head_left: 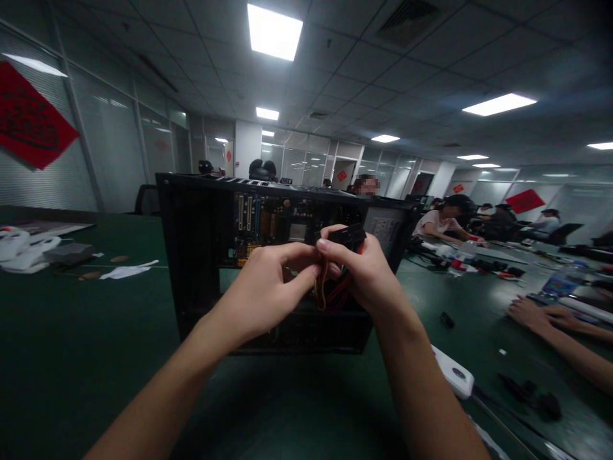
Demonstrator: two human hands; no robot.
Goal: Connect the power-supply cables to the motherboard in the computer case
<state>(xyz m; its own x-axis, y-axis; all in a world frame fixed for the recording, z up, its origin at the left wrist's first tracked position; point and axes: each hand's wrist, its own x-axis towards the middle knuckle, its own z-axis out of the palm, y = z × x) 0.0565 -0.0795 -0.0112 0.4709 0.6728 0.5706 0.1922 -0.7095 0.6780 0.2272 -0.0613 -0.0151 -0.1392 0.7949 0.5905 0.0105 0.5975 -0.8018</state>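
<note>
An open black computer case (194,255) stands upright on the green table, its inside facing me. A motherboard (278,220) with pale and blue slots shows in its upper part, and a labelled metal power supply (383,223) sits at the upper right. In front of the opening, my right hand (357,262) is closed around a bundle of coloured power cables (340,294) with a black connector (348,235) sticking out at the top. My left hand (282,275) pinches a thin yellow-orange wire of the bundle between thumb and fingers. The wire ends are hidden by my hands.
A white power strip (453,372) lies right of my forearm, near black cables (529,393). Another person's hands (541,313) rest at the right edge beside a plastic bottle (565,281). White plastic bags (29,249) and paper scraps (128,270) lie on the left.
</note>
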